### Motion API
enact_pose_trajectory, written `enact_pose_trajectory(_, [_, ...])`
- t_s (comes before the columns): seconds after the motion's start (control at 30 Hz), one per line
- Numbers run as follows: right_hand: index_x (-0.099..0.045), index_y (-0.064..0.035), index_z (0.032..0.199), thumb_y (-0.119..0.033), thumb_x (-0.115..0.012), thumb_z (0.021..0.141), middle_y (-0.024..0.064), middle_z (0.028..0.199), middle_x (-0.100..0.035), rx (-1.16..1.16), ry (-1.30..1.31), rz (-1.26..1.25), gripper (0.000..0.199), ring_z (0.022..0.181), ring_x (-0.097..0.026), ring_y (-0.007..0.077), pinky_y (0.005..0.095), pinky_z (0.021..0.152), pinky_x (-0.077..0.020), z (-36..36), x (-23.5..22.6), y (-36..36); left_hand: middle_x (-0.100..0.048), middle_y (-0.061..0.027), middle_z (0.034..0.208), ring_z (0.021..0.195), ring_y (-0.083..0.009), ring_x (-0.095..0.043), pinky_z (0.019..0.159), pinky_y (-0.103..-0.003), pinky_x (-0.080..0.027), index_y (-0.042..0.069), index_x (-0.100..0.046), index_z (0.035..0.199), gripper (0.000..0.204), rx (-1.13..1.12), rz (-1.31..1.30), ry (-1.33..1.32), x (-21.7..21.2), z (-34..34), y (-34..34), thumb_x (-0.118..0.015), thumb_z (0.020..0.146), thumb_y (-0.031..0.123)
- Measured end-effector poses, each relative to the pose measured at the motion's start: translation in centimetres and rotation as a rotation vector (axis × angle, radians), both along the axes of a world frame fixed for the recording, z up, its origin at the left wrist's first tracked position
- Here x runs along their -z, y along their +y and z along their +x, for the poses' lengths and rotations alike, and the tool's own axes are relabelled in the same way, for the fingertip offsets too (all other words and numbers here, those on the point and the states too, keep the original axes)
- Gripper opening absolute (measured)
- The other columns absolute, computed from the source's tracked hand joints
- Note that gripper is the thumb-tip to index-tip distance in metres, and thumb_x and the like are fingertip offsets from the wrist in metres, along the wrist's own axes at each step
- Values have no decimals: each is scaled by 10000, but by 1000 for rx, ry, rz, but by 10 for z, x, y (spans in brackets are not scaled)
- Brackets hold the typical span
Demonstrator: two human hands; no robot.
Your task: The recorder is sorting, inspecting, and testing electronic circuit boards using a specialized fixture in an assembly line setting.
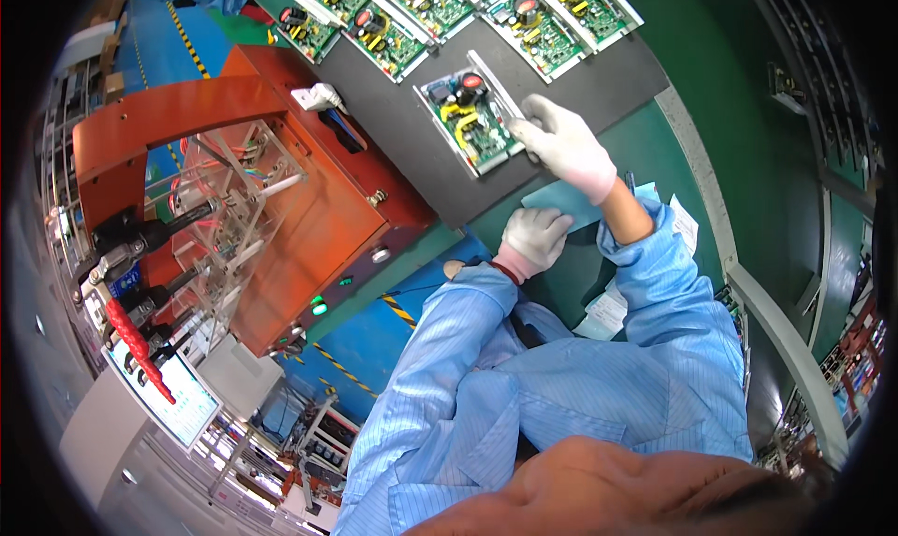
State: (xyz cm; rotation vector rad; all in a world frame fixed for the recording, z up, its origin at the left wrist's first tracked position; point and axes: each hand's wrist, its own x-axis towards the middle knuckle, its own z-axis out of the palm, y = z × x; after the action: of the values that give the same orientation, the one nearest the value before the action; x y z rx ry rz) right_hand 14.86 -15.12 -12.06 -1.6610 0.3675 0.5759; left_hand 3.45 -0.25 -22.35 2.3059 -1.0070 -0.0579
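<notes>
The right hand (564,150), in a white glove, reaches to the centre of the frame with its fingertips at the right edge of a circuit board (482,129); whether they grip the edge or merely touch it cannot be told. The left hand (535,240), likewise gloved, lies lower and slightly to the left, its fingers curled; its grip cannot be made out. The two hands are apart, with a pale blue sheet (566,202) between them, partly covered by the right wrist. The board, green with yellow and black components and a metal strip along each long side, lies tilted in the frame on a dark mat (617,82), just above centre. Further boards (388,45) of similar build stand in rows across the top of the frame, apart from the single one. Beneath the mat extends a green bench (669,143), with white papers (608,311) near the right sleeve (687,293). Left of centre stands an orange machine (318,246) with a transparent fixture, a red handle (140,354) and a lit green button (319,306). A white plug (323,96) rests at its upper edge. At lower left is a lit screen (192,414).
</notes>
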Motion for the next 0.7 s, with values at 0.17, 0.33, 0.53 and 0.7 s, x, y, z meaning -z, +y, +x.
enact_pose_trajectory(0.17, [-547, -14, 1069, -324, -563, 889, 25, 702, -530, 127, 23, 228, 359, 586, -466, 82, 212, 498, -370, -28, -14, -28, -602, -28, 949, 752, -263, -571, 680, -356, -442, 153, -620, 1018, 259, 39, 31, 43, 0, -2, 1, -610, 762, 191])
enact_pose_trajectory(0.33, [-542, 2, 1061, -301, -566, 892, 20, 691, -512, 297, -61, 267, 348, 568, -438, 63, 192, 474, -334, -50, -29, -51, -609, -32, 921, 748, -271, -574, 678, -354, -446, 145, -632, 1004, 239, 61, 53, 46, -3, 0, -1, -602, 771, 193])
enact_pose_trajectory(0.53, [-542, -3, 1041, -284, -570, 891, 5, 667, -500, 497, -154, 220, 319, 535, -409, 51, 179, 457, -307, -76, -32, -73, -608, -42, 889, 743, -279, -575, 691, -359, -449, 136, -639, 995, 233, 57, 96, 42, -7, 1, -3, -591, 776, 197])
enact_pose_trajectory(0.7, [-526, -16, 1000, -318, -596, 904, -26, 596, -469, 636, -147, 229, 324, 433, -341, 23, 164, 382, -251, -94, -20, -89, -610, -45, 889, 747, -283, -575, 700, -364, -448, 134, -641, 995, 238, 85, 161, 91, -11, 3, -5, -593, 769, 193])
